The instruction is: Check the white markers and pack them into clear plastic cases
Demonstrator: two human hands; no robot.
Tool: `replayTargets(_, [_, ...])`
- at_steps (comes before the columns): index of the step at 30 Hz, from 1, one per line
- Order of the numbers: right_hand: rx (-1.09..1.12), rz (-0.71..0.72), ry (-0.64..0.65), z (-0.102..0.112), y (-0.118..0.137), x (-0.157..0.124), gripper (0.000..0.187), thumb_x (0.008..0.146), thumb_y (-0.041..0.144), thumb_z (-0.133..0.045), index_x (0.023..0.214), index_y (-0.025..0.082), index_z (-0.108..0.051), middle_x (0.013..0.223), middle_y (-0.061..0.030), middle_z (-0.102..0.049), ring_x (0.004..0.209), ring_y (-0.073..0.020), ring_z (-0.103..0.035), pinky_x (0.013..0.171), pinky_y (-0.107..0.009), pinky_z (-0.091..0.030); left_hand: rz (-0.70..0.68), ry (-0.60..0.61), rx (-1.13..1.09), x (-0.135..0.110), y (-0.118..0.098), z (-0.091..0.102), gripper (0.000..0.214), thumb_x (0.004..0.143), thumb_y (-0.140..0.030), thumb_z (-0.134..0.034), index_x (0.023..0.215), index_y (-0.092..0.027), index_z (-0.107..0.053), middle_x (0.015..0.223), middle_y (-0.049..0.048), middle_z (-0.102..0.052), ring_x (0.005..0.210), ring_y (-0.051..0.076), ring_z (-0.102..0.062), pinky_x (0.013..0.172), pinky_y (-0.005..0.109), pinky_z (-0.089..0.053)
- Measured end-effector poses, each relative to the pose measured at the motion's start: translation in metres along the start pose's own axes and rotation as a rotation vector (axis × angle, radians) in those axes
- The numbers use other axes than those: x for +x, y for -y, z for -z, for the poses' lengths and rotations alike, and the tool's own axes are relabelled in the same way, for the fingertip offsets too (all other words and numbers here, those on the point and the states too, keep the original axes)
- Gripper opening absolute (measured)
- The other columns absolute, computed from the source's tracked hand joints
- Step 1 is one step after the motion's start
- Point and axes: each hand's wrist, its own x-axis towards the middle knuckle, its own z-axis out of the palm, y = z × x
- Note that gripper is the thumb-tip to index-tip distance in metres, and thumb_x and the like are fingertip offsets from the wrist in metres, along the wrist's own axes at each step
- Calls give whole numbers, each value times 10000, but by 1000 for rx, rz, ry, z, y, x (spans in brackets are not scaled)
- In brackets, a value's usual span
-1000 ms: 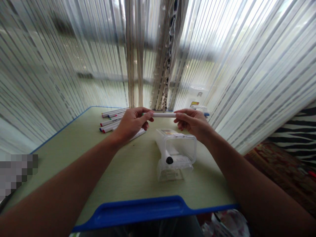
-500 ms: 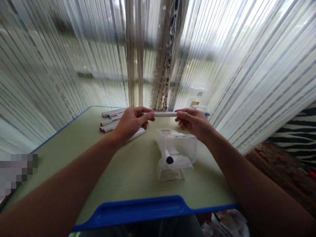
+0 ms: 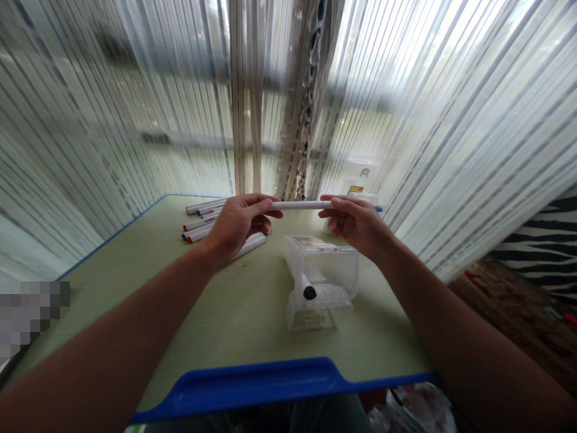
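Observation:
A white marker (image 3: 297,205) is held level above the table between my two hands. My left hand (image 3: 241,225) pinches its left end with thumb and fingers. At the other end, my right hand (image 3: 356,221) grips it the same way, hiding the tip. Below them a clear plastic case (image 3: 331,264) lies on its side, its open end towards me. Inside it is a marker with a black end (image 3: 309,293). Several white markers (image 3: 201,222) with coloured ends lie left of my left hand, and another marker (image 3: 252,243) lies partly under that hand.
The pale green table (image 3: 243,325) has a blue edge with a moulded blue tray (image 3: 256,385) at the front. Behind my right hand stands a clear package (image 3: 360,177) with a yellow label. Sheer curtains (image 3: 180,120) hang at the back. A plastic bag (image 3: 421,409) is below the table.
The marker has risen slightly. My left fingers have shifted on its left end, where a green tip showed before. The case and loose markers stay put.

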Motion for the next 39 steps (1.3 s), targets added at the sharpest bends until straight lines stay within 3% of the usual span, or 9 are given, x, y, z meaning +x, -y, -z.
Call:
replayTargets(11, [84,-84,11,0,7,-2,258,810,253,-583,959,140,-761,749,-61,-767,464,-113,-584,450,-249,-458,44,-12,-86,0,-4,0,229,871,-163,-549,957,-32,-716,749,142,-734,477,125,-572,503,265,-464])
replayTargets(21, [109,-115,-43,-4,10,-2,268,806,223,-544,943,117,-748,702,-68,-766,427,-114,-592,420,-221,-464,14,4,-69,0,-2,0,221,882,-199,-566,963,-47,-705,736,118,-737,476,112,-568,493,242,-464])
replayTargets(30, [25,-36,-34,-1,3,-1,211,755,243,-698,908,115,-763,678,-63,-764,402,-109,-617,384,-201,-470,-33,24,71,2,5,2,194,870,-255,-659,937,-85,-724,718,75,-730,467,79,-560,489,213,-455])
replayTargets(39, [-64,16,-15,-4,-3,-2,315,637,352,-887,838,138,-771,655,-54,-753,416,-98,-622,397,-187,-488,-106,51,239,0,6,4,284,757,-350,-799,837,-87,-730,662,41,-684,468,62,-521,474,203,-417])
